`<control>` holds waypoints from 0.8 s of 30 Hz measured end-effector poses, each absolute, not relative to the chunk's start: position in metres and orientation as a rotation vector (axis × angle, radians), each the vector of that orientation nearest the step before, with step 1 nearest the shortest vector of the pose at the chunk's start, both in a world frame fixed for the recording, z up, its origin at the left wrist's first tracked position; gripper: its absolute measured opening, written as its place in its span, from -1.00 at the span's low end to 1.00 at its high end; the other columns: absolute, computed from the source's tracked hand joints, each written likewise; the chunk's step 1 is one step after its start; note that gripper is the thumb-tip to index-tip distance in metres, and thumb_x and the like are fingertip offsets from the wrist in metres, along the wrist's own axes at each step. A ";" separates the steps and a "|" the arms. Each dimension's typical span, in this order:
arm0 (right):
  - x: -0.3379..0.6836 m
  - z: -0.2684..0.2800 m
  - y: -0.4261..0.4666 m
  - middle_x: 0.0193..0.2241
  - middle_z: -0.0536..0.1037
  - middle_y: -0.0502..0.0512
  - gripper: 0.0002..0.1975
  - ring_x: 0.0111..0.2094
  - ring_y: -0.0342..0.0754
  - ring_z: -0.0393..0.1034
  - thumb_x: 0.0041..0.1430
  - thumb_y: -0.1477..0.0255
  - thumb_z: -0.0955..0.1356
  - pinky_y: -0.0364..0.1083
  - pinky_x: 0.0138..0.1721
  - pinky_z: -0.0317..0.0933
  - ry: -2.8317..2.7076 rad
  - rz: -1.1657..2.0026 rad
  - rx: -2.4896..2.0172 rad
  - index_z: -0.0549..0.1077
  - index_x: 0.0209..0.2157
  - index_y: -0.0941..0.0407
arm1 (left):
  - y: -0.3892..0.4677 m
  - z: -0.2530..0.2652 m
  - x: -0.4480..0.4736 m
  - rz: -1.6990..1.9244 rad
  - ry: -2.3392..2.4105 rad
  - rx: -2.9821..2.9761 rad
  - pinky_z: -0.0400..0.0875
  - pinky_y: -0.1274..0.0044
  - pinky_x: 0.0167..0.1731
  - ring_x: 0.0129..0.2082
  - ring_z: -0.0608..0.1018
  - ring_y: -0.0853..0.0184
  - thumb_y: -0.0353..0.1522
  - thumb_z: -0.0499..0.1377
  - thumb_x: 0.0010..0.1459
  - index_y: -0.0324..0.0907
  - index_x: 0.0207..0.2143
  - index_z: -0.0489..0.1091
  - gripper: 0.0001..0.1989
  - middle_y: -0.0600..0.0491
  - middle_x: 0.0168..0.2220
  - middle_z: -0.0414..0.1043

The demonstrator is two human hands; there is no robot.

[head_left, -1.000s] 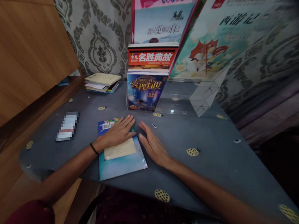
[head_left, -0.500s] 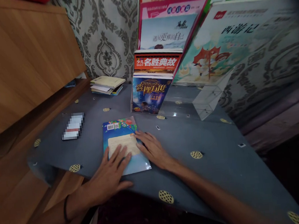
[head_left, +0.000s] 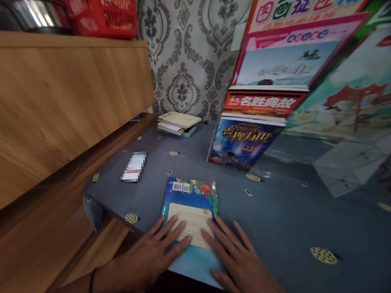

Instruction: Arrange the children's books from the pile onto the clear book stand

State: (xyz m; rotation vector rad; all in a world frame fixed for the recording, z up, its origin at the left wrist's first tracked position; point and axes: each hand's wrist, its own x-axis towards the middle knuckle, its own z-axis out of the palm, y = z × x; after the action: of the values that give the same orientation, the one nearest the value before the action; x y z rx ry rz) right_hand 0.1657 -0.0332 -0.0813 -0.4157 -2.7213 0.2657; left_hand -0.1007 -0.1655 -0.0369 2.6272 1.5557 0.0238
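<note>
A thin book (head_left: 192, 193) with a blue cover, a cream text panel and a barcode at the top lies closed near the table's front edge. My left hand (head_left: 156, 254) rests flat on its left side, fingers spread over the panel. On the opposite side lies my right hand (head_left: 238, 258), its fingers also spread, the tips on the cover and the panel's right edge. The lower part of the book is partly hidden by both hands.
Left of the book lies a phone (head_left: 134, 167) with a blurred screen. Stacked books (head_left: 180, 120) sit by the wall. Upright books (head_left: 247, 140) fill a clear stand (head_left: 346, 166). A wooden cabinet (head_left: 62, 93) holds a red basket (head_left: 104, 13) and a metal pot (head_left: 41, 12).
My view has swung left, bringing the basket and pot into sight. My right hand has slid down from the book's upper right edge towards me. My left hand stays on the cover.
</note>
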 end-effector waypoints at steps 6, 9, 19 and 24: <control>0.168 -0.085 -0.043 0.31 0.27 0.11 -0.19 0.25 0.17 0.35 0.31 0.28 0.37 0.21 0.15 0.39 -2.776 0.324 -0.064 -0.11 0.45 -0.10 | -0.171 -0.030 -0.103 0.040 1.527 2.751 0.13 0.07 0.35 0.45 0.02 -0.10 -0.57 0.05 0.26 -0.29 0.43 -0.05 -0.29 -0.25 0.43 0.02; 0.167 -0.082 -0.040 0.29 0.32 0.04 -0.18 0.23 0.13 0.37 0.30 0.38 0.37 0.17 0.16 0.40 -2.735 0.364 -0.058 -0.10 0.44 -0.16 | -0.172 -0.027 -0.107 0.102 1.502 2.796 0.15 0.07 0.35 0.43 0.10 -0.09 -0.54 0.06 0.28 -0.27 0.40 0.05 -0.35 -0.20 0.38 0.15; 0.158 -0.071 0.006 0.28 0.39 0.06 -0.48 0.30 0.13 0.27 0.39 0.40 0.23 0.29 0.25 0.27 -2.477 0.662 -0.436 0.26 0.33 -0.20 | -0.171 0.041 -0.113 0.590 1.367 2.702 0.32 0.36 0.30 0.28 0.42 0.27 -0.35 0.00 0.45 -0.05 0.26 0.31 -0.62 0.02 0.18 0.48; 0.149 -0.069 0.024 0.04 0.61 0.17 -0.58 0.10 0.24 0.49 0.33 0.09 0.29 0.32 0.14 0.37 -2.397 0.860 -0.519 0.54 0.11 -0.10 | -0.153 0.101 -0.108 0.859 1.223 2.467 0.54 0.58 -0.07 -0.09 0.65 0.36 -0.29 0.05 0.43 -0.18 0.09 0.47 -0.69 -0.03 -0.04 0.63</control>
State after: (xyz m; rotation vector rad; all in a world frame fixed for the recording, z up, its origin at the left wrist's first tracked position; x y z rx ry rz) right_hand 0.1493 0.0245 -0.0690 -0.5186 -2.3974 0.8602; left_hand -0.1083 -0.1529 0.1006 2.4669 1.2228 0.8591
